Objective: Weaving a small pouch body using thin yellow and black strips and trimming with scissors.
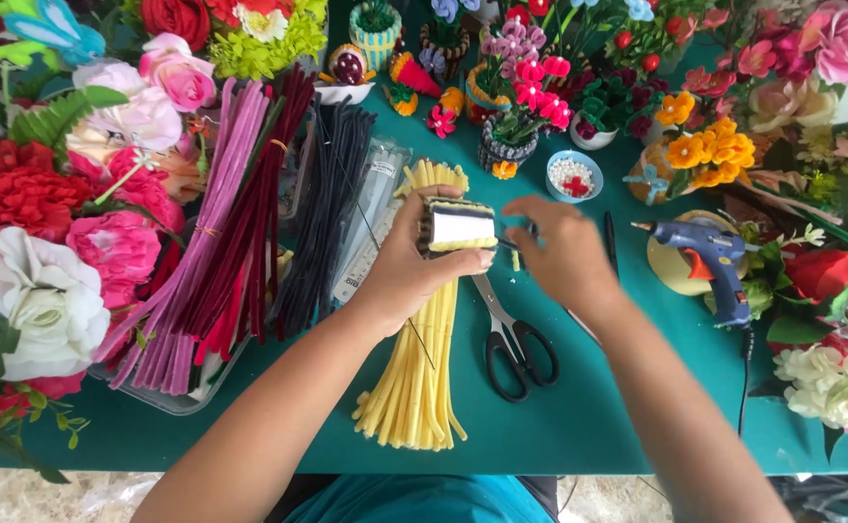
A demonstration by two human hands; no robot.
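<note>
My left hand (412, 269) grips a small round piece (459, 227) wrapped in yellow, white and dark fuzzy stems, held above a bundle of yellow pipe cleaners (418, 373) lying on the green table (579, 436). My right hand (561, 254) is just to its right, fingertips pinched near the piece's edge on something small; what it pinches is hidden. Black-handled scissors (513, 341) lie on the table below and between both hands.
A clear tray (177, 397) of pink, maroon and black pipe cleaners sits left. A blue glue gun (710, 263) rests at right on a yellow disc. A small blue bowl (574, 176) of beads, craft flowers and small pots crowd the back and sides.
</note>
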